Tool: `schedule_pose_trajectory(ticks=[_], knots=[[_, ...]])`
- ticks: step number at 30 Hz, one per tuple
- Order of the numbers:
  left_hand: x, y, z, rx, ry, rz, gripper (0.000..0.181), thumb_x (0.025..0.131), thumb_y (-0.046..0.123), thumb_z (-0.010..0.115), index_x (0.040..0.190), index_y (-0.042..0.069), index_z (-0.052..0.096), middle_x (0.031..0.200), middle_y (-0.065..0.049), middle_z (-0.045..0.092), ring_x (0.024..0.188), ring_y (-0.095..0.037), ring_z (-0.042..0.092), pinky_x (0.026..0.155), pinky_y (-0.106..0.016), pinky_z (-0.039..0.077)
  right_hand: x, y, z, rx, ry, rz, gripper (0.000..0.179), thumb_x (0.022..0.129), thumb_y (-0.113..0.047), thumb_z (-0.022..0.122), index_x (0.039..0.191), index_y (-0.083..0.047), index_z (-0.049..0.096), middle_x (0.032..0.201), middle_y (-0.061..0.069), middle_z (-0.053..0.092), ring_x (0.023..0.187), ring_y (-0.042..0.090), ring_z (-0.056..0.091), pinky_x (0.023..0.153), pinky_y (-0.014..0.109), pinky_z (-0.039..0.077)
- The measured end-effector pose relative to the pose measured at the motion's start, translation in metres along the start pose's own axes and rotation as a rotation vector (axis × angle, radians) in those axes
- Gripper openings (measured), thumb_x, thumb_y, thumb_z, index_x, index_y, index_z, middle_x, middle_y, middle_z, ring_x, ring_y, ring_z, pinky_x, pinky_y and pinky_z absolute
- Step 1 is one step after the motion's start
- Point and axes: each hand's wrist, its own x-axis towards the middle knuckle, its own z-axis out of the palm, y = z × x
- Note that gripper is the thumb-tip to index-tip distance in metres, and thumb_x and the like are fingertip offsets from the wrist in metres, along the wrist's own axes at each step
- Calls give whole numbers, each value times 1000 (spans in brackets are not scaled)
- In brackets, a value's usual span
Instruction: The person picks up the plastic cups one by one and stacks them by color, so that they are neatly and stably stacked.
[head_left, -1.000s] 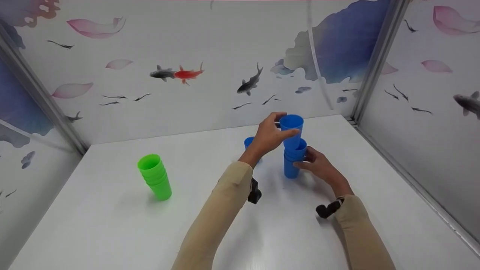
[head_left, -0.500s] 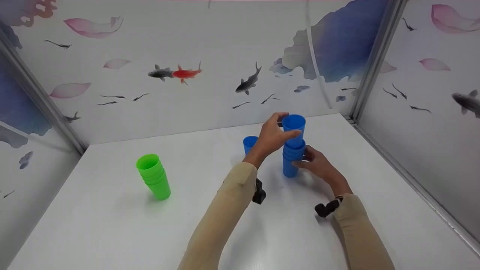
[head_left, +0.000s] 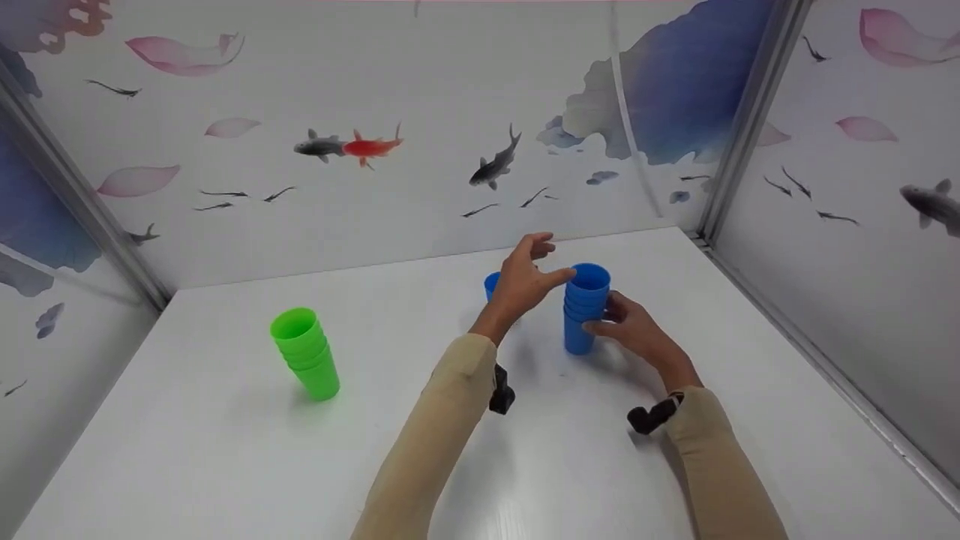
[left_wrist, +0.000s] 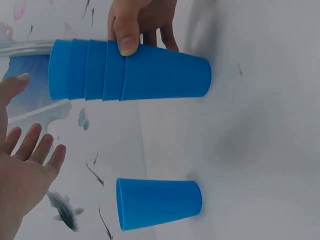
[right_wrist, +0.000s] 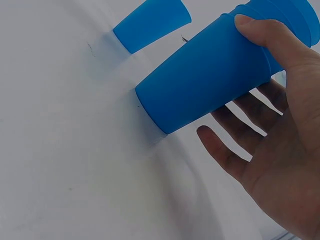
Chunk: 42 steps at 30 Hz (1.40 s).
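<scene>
A stack of several nested blue cups (head_left: 579,330) stands upright on the table. My right hand (head_left: 636,328) holds it from the right, with the thumb (right_wrist: 257,31) across the near side and fingers behind. Just left of the stack's top rim is my left hand (head_left: 521,283), fingers spread and holding nothing. In the left wrist view a gap shows between that hand (left_wrist: 25,175) and the stack (left_wrist: 160,75). A single blue cup (left_wrist: 160,204) stands apart, partly hidden behind my left hand in the head view.
To the left, a stack of nested green cups (head_left: 307,360) stands on the white table (head_left: 225,465). Printed walls with fish and petals (head_left: 360,210) border the table at the back and sides.
My left hand lowered a blue cup into the stack, let go of it and drew back to the left. The right hand stays on the stack.
</scene>
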Motion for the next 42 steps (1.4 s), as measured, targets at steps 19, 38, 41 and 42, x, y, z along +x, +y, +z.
schedule_pose_trajectory(ticks=[19, 38, 41, 42], knots=[[-6, -64, -34, 38, 172, -115, 70, 90, 25, 77, 149, 10, 43, 154, -11, 45, 147, -28, 38, 120, -45, 37, -3, 4, -2, 24, 2, -1, 100, 87, -47, 75, 158, -6, 20, 162, 21, 31, 149, 42, 32, 120, 60, 28], [-8, -111, -17, 28, 198, -277, 77, 89, 29, 77, 152, 8, 37, 157, -14, 42, 147, -31, 39, 121, -46, 35, -2, 3, 1, 13, 0, -20, 96, 87, -47, 75, 157, -6, 23, 161, 21, 34, 148, 42, 34, 120, 61, 29], [-7, -112, -14, 23, 199, -284, 79, 89, 31, 77, 152, 7, 35, 157, -15, 42, 147, -33, 39, 121, -47, 35, -2, 2, 2, 18, -4, -40, 95, 88, -45, 75, 157, -6, 23, 161, 21, 34, 148, 42, 34, 120, 61, 29], [-6, -113, -13, 17, 202, -287, 80, 89, 31, 77, 152, 7, 34, 157, -16, 42, 147, -33, 39, 121, -47, 35, -2, 2, 2, 20, -1, -36, 95, 87, -46, 75, 157, -7, 24, 161, 20, 34, 148, 42, 34, 120, 60, 29]])
